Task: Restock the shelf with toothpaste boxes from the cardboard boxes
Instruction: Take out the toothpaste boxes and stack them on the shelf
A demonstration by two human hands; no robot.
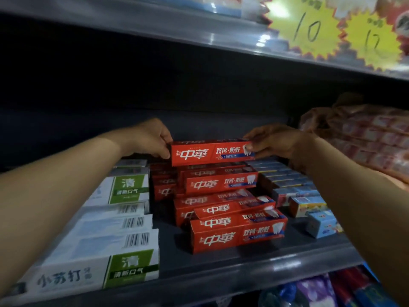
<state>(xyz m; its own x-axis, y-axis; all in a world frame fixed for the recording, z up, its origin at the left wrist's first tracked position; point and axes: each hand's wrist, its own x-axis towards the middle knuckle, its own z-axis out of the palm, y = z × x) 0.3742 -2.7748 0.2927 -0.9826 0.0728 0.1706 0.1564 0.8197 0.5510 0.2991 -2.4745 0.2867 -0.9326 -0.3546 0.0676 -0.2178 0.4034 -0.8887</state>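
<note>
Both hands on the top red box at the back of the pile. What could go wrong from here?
1. The left hand and right hand hold the red toothpaste box only by its ends; a slip could drop it onto the pile.
2. The red stack below lies skewed and uneven, so setting it down may topple boxes toward the shelf edge.
3. The right forearm passes close over the small blue boxes and might knock them.
</note>
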